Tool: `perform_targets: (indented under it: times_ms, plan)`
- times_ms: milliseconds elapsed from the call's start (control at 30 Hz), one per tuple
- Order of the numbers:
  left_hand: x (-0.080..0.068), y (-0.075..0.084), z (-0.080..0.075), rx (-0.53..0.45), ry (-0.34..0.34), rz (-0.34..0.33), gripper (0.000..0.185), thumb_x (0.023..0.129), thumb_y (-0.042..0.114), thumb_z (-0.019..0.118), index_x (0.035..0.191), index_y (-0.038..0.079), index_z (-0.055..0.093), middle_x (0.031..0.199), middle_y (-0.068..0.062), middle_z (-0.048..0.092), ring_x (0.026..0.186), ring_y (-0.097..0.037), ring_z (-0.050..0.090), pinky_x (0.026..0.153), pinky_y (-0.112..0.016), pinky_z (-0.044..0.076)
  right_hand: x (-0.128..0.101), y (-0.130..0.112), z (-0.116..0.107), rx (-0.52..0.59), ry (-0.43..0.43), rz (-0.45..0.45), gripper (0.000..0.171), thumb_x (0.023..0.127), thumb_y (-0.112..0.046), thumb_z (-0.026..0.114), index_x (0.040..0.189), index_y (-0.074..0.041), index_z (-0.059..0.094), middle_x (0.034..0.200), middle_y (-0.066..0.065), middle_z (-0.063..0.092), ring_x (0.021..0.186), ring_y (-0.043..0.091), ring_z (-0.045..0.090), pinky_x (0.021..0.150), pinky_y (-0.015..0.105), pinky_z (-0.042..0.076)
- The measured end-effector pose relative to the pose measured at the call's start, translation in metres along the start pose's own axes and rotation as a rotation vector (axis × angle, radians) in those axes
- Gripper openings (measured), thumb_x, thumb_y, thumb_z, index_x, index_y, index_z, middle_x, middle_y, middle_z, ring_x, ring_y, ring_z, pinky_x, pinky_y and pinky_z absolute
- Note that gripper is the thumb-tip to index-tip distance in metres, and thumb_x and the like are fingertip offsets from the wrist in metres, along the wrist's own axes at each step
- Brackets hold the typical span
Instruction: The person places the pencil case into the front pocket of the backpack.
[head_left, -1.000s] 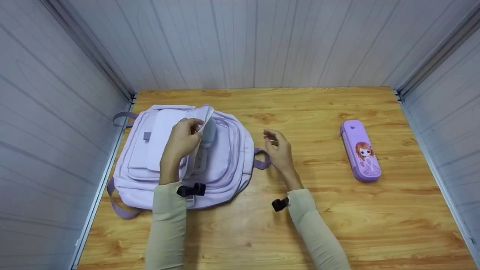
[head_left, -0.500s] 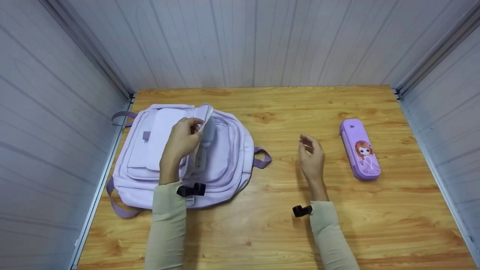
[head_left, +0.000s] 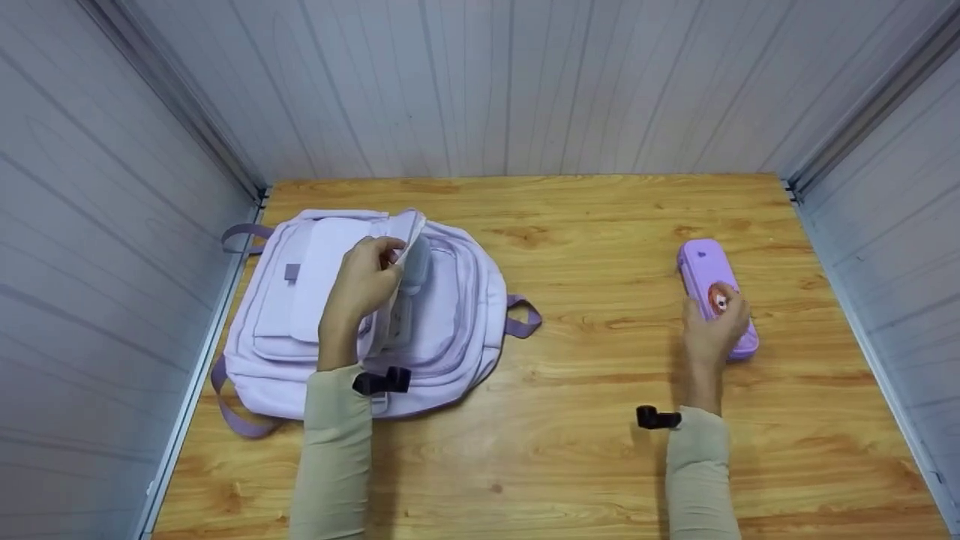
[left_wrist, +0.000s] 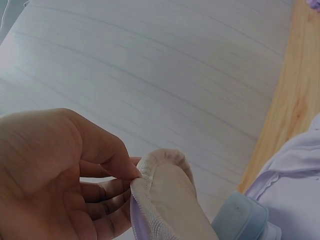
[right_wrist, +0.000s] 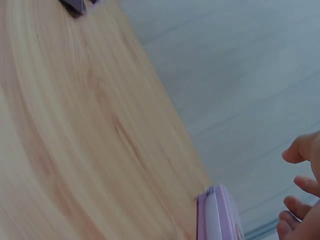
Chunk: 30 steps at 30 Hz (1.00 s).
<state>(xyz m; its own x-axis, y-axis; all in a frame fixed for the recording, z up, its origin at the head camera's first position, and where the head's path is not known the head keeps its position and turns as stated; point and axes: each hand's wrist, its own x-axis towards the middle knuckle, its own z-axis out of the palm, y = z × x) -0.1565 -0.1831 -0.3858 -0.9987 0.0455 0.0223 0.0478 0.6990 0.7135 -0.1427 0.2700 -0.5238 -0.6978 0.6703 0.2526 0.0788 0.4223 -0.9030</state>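
Note:
A lilac backpack (head_left: 469,300) lies on the table at the left in the head view, its front pocket unzipped. My left hand (head_left: 364,277) pinches the zipped edge of the pocket flap (left_wrist: 170,185) between thumb and fingers and holds it raised. Inside the pocket sits a pale blue-grey, bottle-like item (left_wrist: 241,215), partly hidden. My right hand (head_left: 716,326) is over a purple pencil case (head_left: 705,262) with a cartoon girl on its lid. Its thumb and fingers are spread about the case; the right wrist view shows them relaxed and apart from it.
The wood-grain table (head_left: 585,450) has pale panel walls at the left, back and right. A purple backpack loop (head_left: 523,315) points toward the middle of the table, and straps (head_left: 244,420) stick out at the left.
My right hand has moved right, from beside the backpack's loop to over the pencil case. My left hand still holds the pocket flap in the same place.

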Motion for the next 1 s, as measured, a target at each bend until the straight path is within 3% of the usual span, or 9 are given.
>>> perform_targets:
  times_ms: [333,533,833,1000]
  plan:
    - [0.000,0.001,0.001,0.001,0.003,0.001,0.035,0.087,0.005,0.050,0.119,-0.004,0.063,0.097,-0.014,0.058,0.090,-0.025,0.052,0.082,-0.035,0.041,0.009,0.023,-0.026,-0.246,-0.061,0.265,0.065,0.083,-0.024,0.065,0.141,-0.011,0.040,0.144,0.017,0.033,0.134,0.032,0.026,0.110,0.044,0.020]
    - [0.000,0.001,0.002,-0.012,-0.002,0.001,0.035,0.088,0.005,0.050,0.120,-0.004,0.062,0.098,-0.014,0.058,0.090,-0.024,0.051,0.082,-0.035,0.041,0.011,0.035,-0.031,-0.329,-0.124,0.307,0.078,0.083,-0.027,0.068,0.147,-0.008,0.028,0.147,0.021,0.028,0.136,0.037,0.023,0.111,0.048,0.019]
    - [0.001,0.002,0.003,-0.012,0.004,0.001,0.035,0.087,0.005,0.051,0.119,-0.004,0.063,0.097,-0.014,0.058,0.090,-0.024,0.051,0.083,-0.036,0.041,0.016,0.051,-0.038,-0.352,-0.212,0.409,0.088,0.084,-0.023,0.067,0.151,-0.003,0.013,0.153,0.024,0.018,0.141,0.039,0.015,0.115,0.048,0.014]
    - [0.000,0.002,0.003,-0.019,0.001,-0.005,0.035,0.088,0.005,0.051,0.119,-0.004,0.062,0.097,-0.014,0.058,0.090,-0.025,0.052,0.082,-0.035,0.041,0.018,0.056,-0.040,-0.311,-0.223,0.461,0.089,0.084,-0.025,0.067,0.152,-0.004,0.013,0.152,0.023,0.020,0.140,0.038,0.022,0.116,0.045,0.017]
